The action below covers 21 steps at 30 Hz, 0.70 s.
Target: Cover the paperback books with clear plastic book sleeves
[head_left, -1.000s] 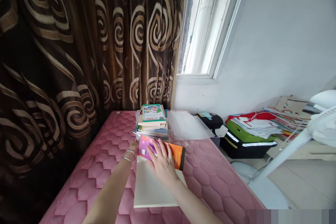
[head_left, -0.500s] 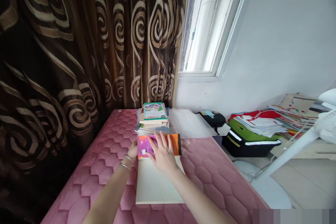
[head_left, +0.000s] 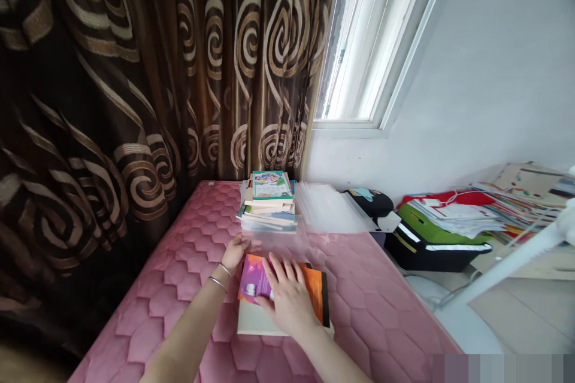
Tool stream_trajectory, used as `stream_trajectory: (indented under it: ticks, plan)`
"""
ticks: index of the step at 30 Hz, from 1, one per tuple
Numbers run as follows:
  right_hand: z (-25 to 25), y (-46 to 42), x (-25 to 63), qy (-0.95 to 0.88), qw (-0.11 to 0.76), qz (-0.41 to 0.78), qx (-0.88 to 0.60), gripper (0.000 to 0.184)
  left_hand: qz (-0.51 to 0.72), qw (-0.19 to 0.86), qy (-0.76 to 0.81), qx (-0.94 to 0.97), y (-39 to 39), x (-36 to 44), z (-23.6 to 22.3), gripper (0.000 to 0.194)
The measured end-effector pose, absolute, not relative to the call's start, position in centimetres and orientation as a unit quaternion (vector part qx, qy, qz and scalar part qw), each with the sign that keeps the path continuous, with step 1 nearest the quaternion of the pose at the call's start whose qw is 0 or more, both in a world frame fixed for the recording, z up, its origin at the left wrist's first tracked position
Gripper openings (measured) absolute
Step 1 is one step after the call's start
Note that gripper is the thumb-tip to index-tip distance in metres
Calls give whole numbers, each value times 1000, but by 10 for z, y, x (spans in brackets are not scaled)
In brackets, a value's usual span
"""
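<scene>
A book [head_left: 258, 321] lies on the pink quilted mattress, pale page side up, with its purple and orange cover flap [head_left: 317, 287] folded over the upper part. My right hand [head_left: 290, 293] rests flat on the flap, fingers spread. Beyond the book's far edge stretches a clear plastic sheet [head_left: 281, 242], see-through and hard to trace. At the sheet's left corner, my left hand [head_left: 236, 250] is closed, fingertips pinching its edge. Whether the sheet runs under the book is hidden.
Behind the sheet stands a stack of books [head_left: 272, 185], a green-edged one on top. Several clear plastic covers [head_left: 330, 206] lie right of it. A green and black storage box [head_left: 435, 251], papers and a white fan [head_left: 512, 263] are off the mattress's right side.
The cover flap has come down toward me over the pale page, under my right hand. Clear plastic now shows beyond the book, held by my left hand. The view has shifted slightly.
</scene>
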State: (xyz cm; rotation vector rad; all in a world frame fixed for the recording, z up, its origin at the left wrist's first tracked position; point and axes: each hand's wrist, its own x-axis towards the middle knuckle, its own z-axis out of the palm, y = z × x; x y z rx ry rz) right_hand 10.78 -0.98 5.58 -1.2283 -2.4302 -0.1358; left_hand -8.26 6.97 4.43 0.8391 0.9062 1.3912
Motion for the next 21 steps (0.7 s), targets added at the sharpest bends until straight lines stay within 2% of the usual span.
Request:
stream_trajectory:
  ticks: [16, 21]
  plan:
    - [45, 0, 99, -857, 205, -32, -471, 65, 590, 612, 379, 366, 50, -84, 51, 26]
    - [45, 7, 98, -862, 198, -31, -465, 62, 586, 620, 369, 369, 45, -85, 55, 36]
